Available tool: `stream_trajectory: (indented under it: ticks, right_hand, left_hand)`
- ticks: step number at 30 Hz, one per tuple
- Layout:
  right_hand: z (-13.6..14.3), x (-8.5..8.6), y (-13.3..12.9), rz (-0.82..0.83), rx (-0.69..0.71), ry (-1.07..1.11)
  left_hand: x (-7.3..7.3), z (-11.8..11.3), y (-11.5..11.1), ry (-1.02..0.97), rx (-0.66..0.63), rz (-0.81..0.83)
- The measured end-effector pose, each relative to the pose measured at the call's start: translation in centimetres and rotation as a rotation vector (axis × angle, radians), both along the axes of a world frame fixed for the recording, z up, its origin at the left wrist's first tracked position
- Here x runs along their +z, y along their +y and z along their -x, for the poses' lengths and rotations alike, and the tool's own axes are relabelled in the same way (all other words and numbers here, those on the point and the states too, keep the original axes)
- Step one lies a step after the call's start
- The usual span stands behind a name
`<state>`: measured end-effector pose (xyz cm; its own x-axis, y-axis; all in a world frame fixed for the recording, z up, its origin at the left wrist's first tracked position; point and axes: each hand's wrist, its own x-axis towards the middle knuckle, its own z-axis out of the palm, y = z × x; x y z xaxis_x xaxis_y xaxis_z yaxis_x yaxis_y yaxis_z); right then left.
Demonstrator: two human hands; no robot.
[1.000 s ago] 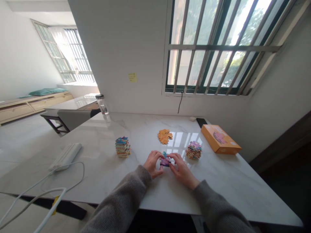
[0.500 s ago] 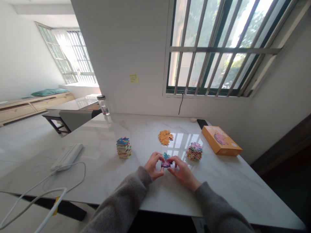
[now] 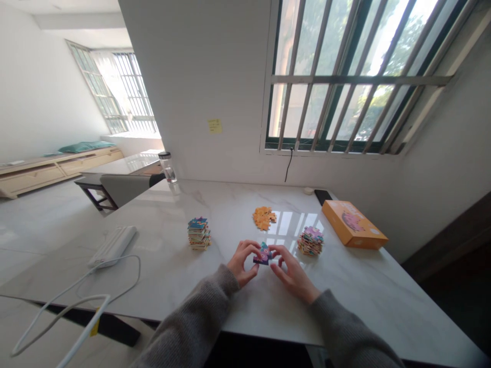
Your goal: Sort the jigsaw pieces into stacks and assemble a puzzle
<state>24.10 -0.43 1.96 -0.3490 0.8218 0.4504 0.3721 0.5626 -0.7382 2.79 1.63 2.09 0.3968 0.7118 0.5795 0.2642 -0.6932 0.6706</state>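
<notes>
Several small jigsaw puzzle pieces (image 3: pixel 263 254), purple, pink and teal, lie together on the white table in front of me. My left hand (image 3: pixel 245 261) curls around their left side, fingertips on the pieces and the thumb near the lower edge. From the right, my right hand (image 3: pixel 289 271) has its index fingertip at the pieces' upper right edge, the thumb a little lower and slightly apart. A tall stack of puzzle pieces (image 3: pixel 198 235) stands left of my hands. Right of them is a shorter, uneven stack of puzzle pieces (image 3: pixel 310 241). Beyond lies a flat pile of orange puzzle pieces (image 3: pixel 264 219).
An orange box (image 3: pixel 355 225) lies at the right, with a black phone (image 3: pixel 322 196) behind it. A white power strip (image 3: pixel 113 246) with cables occupies the left side. The bottle (image 3: pixel 168 167) stands at the far left corner, near the wall.
My right thumb has drawn slightly away from the pieces, so more of their purple and teal surface shows. The whole view has shifted slightly.
</notes>
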Motion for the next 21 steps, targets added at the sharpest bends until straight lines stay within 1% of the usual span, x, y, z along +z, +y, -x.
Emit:
stream_trajectory:
  ticks: [3, 5, 7, 9, 11, 12, 14, 16, 18, 21]
  right_hand:
    - [-0.1, -0.2, 0.1, -0.025, -0.027, 0.009]
    - [-0.1, -0.4, 0.2, -0.036, -0.036, 0.008]
    - [-0.1, -0.6, 0.3, -0.03, -0.04, 0.005]
    - [0.0, -0.7, 0.3, -0.015, -0.045, 0.002]
    - [0.0, -0.7, 0.3, -0.001, -0.056, -0.004]
    - [0.0, -0.7, 0.3, 0.004, -0.063, -0.006]
    - [0.0, -0.7, 0.3, 0.01, -0.078, -0.01]
    - [0.0, -0.8, 0.3, 0.023, -0.092, -0.012]
    - [0.0, -1.0, 0.3, 0.037, -0.103, -0.012]
    - [-0.1, -1.2, 0.4, 0.048, -0.111, -0.011]
  left_hand:
    - [1.1, 1.9, -0.4, 0.015, 0.094, -0.034]
    - [2.6, 4.1, -0.1, 0.042, 0.198, -0.073]
    - [4.5, 7.1, 0.6, 0.061, 0.308, -0.121]
    - [6.3, 10.5, 1.8, 0.056, 0.37, -0.137]
    - [7.5, 13.7, 3.3, 0.061, 0.434, -0.14]
    - [7.8, 15.1, 3.9, 0.091, 0.46, -0.122]
    - [7.7, 17.3, 5.1, 0.147, 0.483, -0.054]
    - [7.0, 18.6, 5.9, 0.189, 0.482, 0.003]
    - [6.1, 19.1, 6.3, 0.21, 0.475, 0.031]
    - [5.1, 19.0, 6.7, 0.221, 0.462, 0.037]
